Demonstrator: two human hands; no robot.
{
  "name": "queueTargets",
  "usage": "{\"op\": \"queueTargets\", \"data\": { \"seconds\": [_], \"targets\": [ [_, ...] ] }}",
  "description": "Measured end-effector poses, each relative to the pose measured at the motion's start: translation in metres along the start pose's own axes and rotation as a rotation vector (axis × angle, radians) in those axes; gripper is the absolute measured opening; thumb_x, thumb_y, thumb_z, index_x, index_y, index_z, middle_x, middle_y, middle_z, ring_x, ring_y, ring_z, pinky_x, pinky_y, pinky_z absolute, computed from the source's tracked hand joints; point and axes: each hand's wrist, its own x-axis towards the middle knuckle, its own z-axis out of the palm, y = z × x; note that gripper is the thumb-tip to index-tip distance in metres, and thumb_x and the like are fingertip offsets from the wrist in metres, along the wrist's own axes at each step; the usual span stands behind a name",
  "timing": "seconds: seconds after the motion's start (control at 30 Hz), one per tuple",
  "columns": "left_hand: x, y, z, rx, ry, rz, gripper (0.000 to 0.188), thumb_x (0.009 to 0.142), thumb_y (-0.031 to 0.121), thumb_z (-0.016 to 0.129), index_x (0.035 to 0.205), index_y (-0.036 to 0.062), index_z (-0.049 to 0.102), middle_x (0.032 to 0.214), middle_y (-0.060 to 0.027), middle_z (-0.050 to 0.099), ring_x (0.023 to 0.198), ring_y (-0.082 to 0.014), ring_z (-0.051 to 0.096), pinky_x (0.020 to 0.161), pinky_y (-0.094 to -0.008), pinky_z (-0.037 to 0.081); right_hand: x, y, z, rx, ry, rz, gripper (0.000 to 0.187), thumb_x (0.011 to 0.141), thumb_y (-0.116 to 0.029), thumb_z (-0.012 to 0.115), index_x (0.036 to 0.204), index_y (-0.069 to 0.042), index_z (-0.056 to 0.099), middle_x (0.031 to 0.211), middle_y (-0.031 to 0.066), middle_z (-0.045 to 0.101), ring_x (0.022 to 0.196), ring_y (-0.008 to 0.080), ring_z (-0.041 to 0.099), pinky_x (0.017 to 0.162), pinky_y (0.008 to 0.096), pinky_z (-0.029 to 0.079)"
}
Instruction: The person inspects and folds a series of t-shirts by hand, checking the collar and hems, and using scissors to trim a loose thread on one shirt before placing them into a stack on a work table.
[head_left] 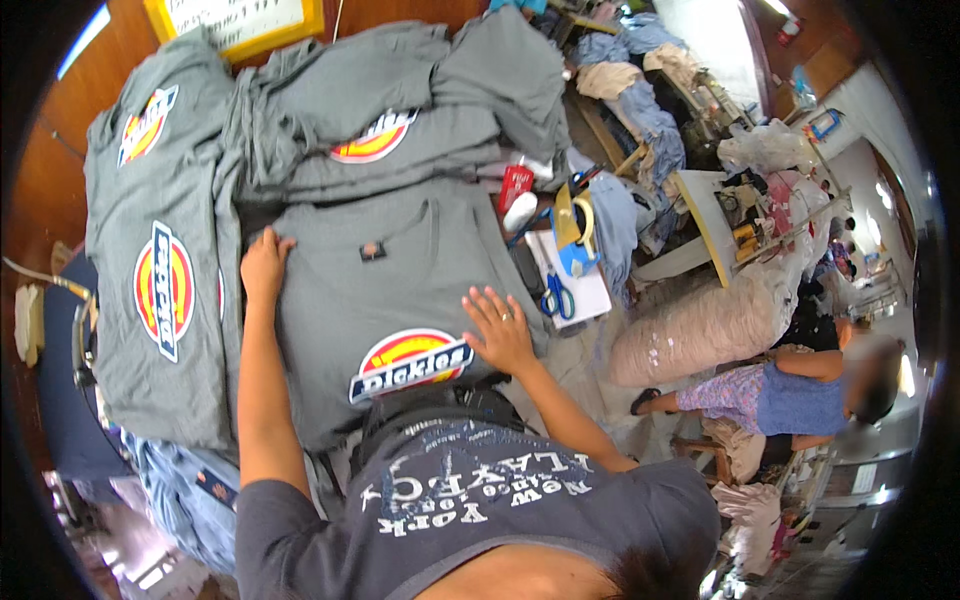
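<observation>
A grey T-shirt [340, 300] with a round red, yellow and white print lies spread before me, its neck with a small dark label at the far side. My left hand [264, 264] is at its left edge, thumb on the cloth and fingers bent over the border; the fingertips are partly hidden. My right hand [500, 331] rests flat on the shirt's right part, fingers spread, beside the print. Along the left runs a pile of grey shirts [190, 400] with the same print. More folded grey shirts [340, 90] are heaped at the far side.
Right of the shirt are blue-handled scissors [557, 298], white paper [590, 300], a tape dispenser [575, 238] and a red packet [516, 185]. Further right stand a large stuffed sack [690, 335] and cluttered work tables. Another person [800, 395] sits at the right.
</observation>
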Motion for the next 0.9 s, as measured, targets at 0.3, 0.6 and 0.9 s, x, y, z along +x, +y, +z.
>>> {"op": "queueTargets", "data": {
  "seconds": [0.3, 0.6, 0.9],
  "targets": [
    [-0.042, 0.001, -0.037, -0.036, 0.278, -0.070, 0.032, 0.081, 0.034, 0.054, 0.098, 0.0067, 0.053, 0.093, -0.0119, 0.054, 0.089, -0.0290, 0.050, 0.074, -0.0371, 0.040, 0.001, -0.009, 0.005, 0.033, 0.014, -0.047, 0.052, 0.080, -0.040, 0.048, 0.126, -0.017, 0.040, 0.132, 0.0021, 0.036, 0.122, 0.0230, 0.031, 0.098, 0.0433, 0.022],
    [-0.206, 0.040, -0.103, -0.201, 0.096, -0.517, 0.022, 0.083, 0.022, 0.054, 0.090, 0.0009, 0.054, 0.085, -0.0117, 0.049, 0.079, -0.0238, 0.048, 0.072, -0.0317, 0.039, -0.097, 0.048, -0.004, 0.372, 0.252, 0.504, 0.034, 0.074, -0.024, 0.064, 0.102, -0.008, 0.052, 0.105, 0.0093, 0.047, 0.094, 0.0242, 0.044, 0.082, 0.0366, 0.034],
    [-0.319, 0.033, -0.083, -0.532, -0.010, -0.945, 0.026, 0.085, 0.030, 0.053, 0.081, 0.0044, 0.052, 0.067, 0.0003, 0.044, 0.059, -0.0092, 0.043, 0.054, -0.0225, 0.037, -0.101, 0.061, 0.012, 0.961, 0.014, 0.864, 0.039, 0.077, -0.034, 0.064, 0.095, -0.001, 0.051, 0.086, 0.0020, 0.048, 0.070, 0.0100, 0.045, 0.063, 0.0230, 0.040]
  ]
}}
